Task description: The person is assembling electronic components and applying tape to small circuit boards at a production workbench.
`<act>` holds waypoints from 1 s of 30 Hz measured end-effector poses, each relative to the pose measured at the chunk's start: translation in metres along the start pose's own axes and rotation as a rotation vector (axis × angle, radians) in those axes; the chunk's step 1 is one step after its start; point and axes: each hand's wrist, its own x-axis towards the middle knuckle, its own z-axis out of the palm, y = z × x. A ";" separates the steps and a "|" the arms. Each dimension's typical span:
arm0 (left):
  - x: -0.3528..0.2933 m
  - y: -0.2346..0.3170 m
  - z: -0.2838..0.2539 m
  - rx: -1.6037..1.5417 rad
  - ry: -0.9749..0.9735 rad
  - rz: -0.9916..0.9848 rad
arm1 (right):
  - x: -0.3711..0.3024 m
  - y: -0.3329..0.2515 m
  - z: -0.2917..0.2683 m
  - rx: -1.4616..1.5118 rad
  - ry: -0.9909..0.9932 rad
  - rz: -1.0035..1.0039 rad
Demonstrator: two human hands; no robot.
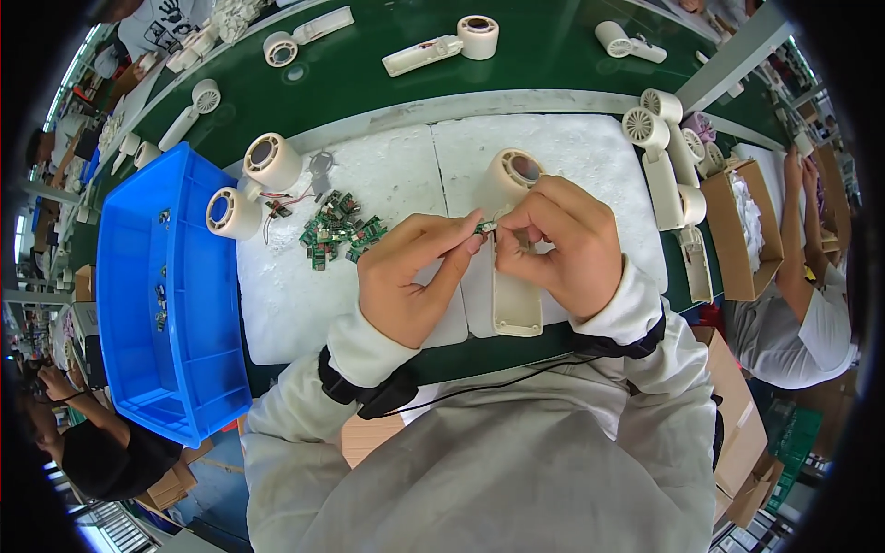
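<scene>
My left hand [410, 276] is closed, its thumb and forefinger pinching a small green circuit board [483, 228]. Just right of it, my right hand [572, 244] is closed in a pinch that meets the board's edge; what lies between its fingertips is too small to make out. Beneath both hands lies a cream handheld fan housing [517, 304], its round head [513, 175] away from me and its open handle toward me. A pile of green circuit boards [332, 230] sits left of my left hand on the white foam sheet [286, 318].
A blue bin [175, 304] with a few small boards stands at the left. Beside the pile are two cream fan heads [271, 160] with wires. Several fan housings [659, 175] crowd the right edge. More lie on the green belt [359, 83] beyond. People work at both sides.
</scene>
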 end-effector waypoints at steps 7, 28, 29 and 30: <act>0.001 0.001 0.001 0.066 0.083 0.056 | 0.005 0.001 0.002 -0.042 0.043 -0.072; -0.008 0.012 0.006 0.302 0.228 0.104 | 0.010 -0.027 0.011 0.145 -0.079 0.315; -0.006 0.014 0.004 0.306 0.203 0.109 | 0.013 -0.026 0.009 0.146 -0.117 0.332; -0.004 0.016 0.002 0.311 0.180 0.115 | 0.016 -0.024 0.006 0.140 -0.119 0.319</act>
